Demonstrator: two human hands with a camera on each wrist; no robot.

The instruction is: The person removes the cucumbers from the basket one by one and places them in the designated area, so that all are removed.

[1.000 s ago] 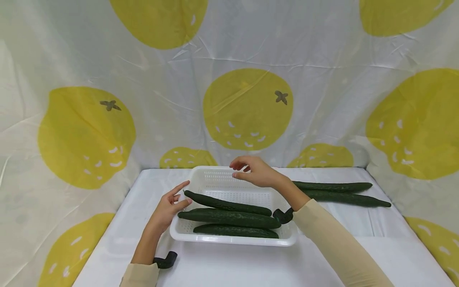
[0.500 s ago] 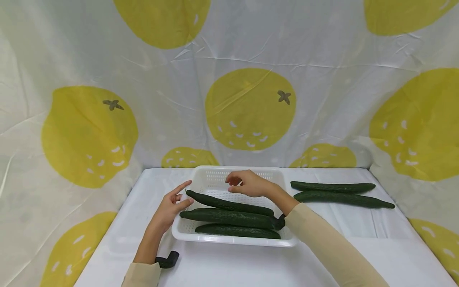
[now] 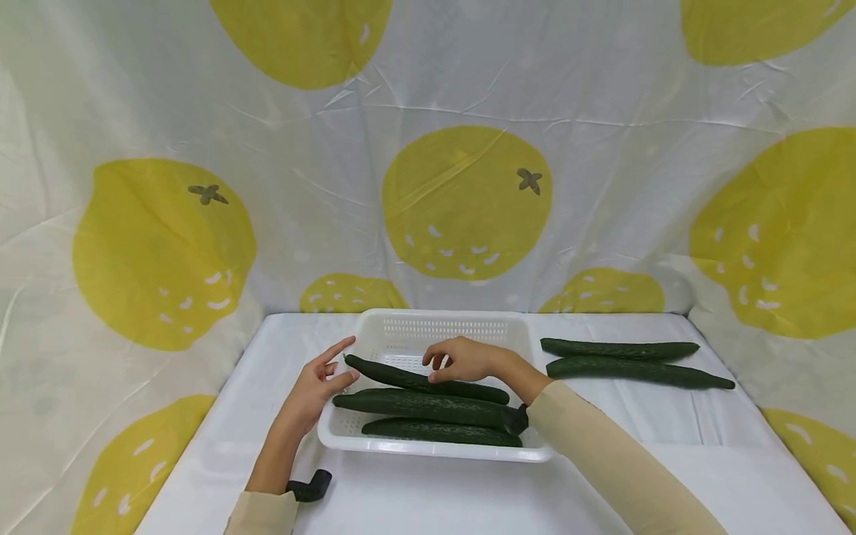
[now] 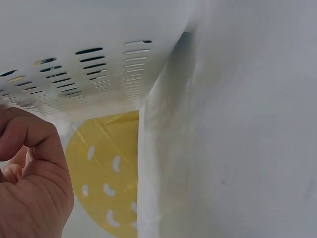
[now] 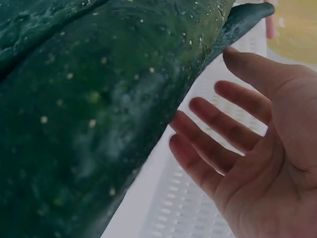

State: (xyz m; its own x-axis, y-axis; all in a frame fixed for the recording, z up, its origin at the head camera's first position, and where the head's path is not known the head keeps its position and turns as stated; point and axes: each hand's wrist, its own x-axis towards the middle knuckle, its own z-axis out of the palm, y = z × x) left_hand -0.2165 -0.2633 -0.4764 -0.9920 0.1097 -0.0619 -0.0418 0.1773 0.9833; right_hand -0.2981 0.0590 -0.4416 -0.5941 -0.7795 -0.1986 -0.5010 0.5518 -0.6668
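Observation:
Inside a white plastic basket (image 3: 435, 448) lie three dark green cucumbers, side by side and lengthwise. My left hand (image 3: 314, 390) holds the basket's left rim, with the thumb over the edge; in the left wrist view, the hand (image 4: 34, 173) has bent fingers beside the slotted outer wall. My right hand (image 3: 466, 360) is over the basket, its thumb at the rear cucumber (image 3: 394, 376). From the right wrist, a cucumber (image 5: 109, 99) looms large, and the right hand (image 5: 262, 144) has its fingers spread and slightly bent beside it, with nothing between them.
To the right of the basket, two more cucumbers, a rear one (image 3: 618, 349) and a front one (image 3: 638, 371), lie on the white-covered table (image 3: 428, 498). A curtain (image 3: 314, 223) printed with yellow fruit hangs behind. Each wrist wears a small black device (image 3: 310, 485).
My right hand has come down and toward me, from above the basket's back part to the rear cucumber. The left hand stays at the rim, and the cucumbers lie as before.

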